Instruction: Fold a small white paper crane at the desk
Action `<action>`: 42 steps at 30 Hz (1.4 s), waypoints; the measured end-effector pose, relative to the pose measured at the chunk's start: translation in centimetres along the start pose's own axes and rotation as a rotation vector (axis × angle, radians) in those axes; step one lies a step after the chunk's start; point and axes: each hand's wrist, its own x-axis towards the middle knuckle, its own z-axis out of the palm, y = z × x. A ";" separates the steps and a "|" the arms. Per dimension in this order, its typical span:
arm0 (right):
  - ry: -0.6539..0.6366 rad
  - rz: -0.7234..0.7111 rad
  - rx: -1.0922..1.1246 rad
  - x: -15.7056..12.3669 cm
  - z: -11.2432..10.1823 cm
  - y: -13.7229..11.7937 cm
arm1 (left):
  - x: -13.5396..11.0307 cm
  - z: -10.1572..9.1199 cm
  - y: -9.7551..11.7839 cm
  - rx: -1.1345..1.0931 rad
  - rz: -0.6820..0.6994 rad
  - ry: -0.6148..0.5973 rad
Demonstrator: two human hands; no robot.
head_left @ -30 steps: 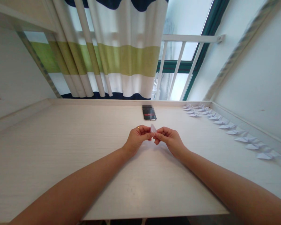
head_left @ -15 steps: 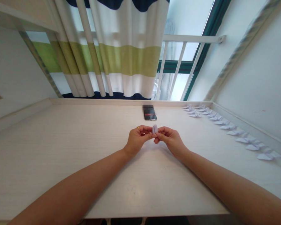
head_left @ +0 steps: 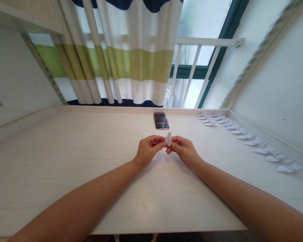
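Leftmost, a pale, wood-grained tabletop [head_left: 78, 141] stretches bare beneath a striped curtain [head_left: 143, 64] in white, green and navy. Next comes the left hand [head_left: 148, 149], a gold ring [head_left: 149, 138] on one finger, its thumb and fingertips pinched together at the lower left of a small folded piece of white paper [head_left: 168, 138]. Beyond the hands, near the table's back edge, lies a dark smartphone [head_left: 162, 125], its upper part pixelated. The paper stands upright between the two hands, its point up, just above the tabletop; the right hand [head_left: 184, 148] grips its lower end between thumb and fingers. Farther right, behind the table, runs a white railing [head_left: 208, 41], and white origami cranes [head_left: 245, 136] line the right-hand wall [head_left: 280, 94], with a shorter row beside them at the back.
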 end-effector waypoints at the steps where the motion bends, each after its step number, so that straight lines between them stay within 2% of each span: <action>1: 0.003 0.003 -0.004 0.0 0.0 0.0 | 0.0 0.0 0.0 0.010 -0.001 0.010; 9: 0.121 -0.015 -0.120 -0.2 0.3 -0.3 | 0.0 -0.1 -0.5 0.110 0.036 0.045; 15: 0.185 -0.048 -0.230 -0.5 0.7 -0.7 | 0.0 -0.1 -0.3 0.066 0.007 0.035; 31: 0.123 -0.056 -0.246 -0.5 0.6 -0.7 | 0.1 0.1 -0.3 0.002 -0.084 -0.002; 37: 0.164 -0.066 -0.294 -0.6 0.7 -0.5 | 0.1 0.3 -0.2 -0.082 -0.060 -0.009; 42: 0.192 -0.091 -0.333 -0.8 1.1 -0.3 | 0.0 0.4 0.3 -0.055 -0.053 -0.023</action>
